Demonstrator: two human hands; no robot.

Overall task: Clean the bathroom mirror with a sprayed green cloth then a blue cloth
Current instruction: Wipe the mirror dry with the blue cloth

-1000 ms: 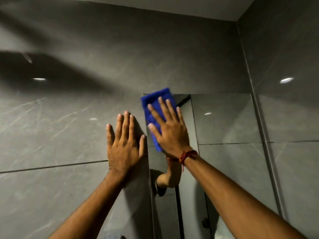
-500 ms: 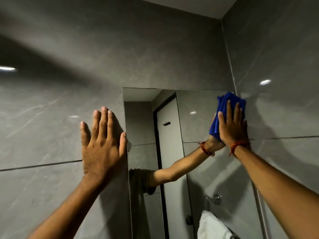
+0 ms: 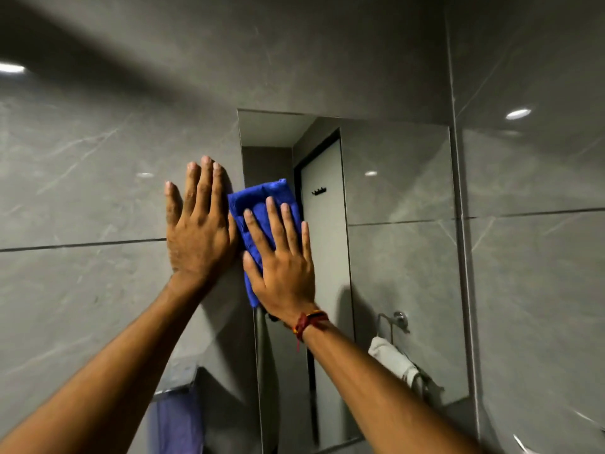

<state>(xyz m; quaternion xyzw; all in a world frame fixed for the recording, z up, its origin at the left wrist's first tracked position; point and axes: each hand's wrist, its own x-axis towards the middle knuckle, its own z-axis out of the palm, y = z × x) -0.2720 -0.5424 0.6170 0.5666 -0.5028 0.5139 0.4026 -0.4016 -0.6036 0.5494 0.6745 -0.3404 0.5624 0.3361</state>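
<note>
The wall (image 3: pixel 98 158) is made of large grey tiles with thin pale veins and dark joint lines. Round ceiling lights reflect on the tiles as bright spots (image 3: pixel 518 114). At the bottom left, a purple cloth (image 3: pixel 178 424) hangs under a small shelf (image 3: pixel 176 385). On the right, a metal towel ring (image 3: pixel 394 321) is visible, and a white towel (image 3: pixel 391 358) hangs just below it. A grey door (image 3: pixel 322 240) with a small dark hook (image 3: pixel 318 191) stands behind.

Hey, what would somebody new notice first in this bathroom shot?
Probably the bright blue cloth, pressed flat by the right hand against the mirror along its left edge. Beside it, the left hand lies spread on the grey wall tile, open and holding nothing.
</note>
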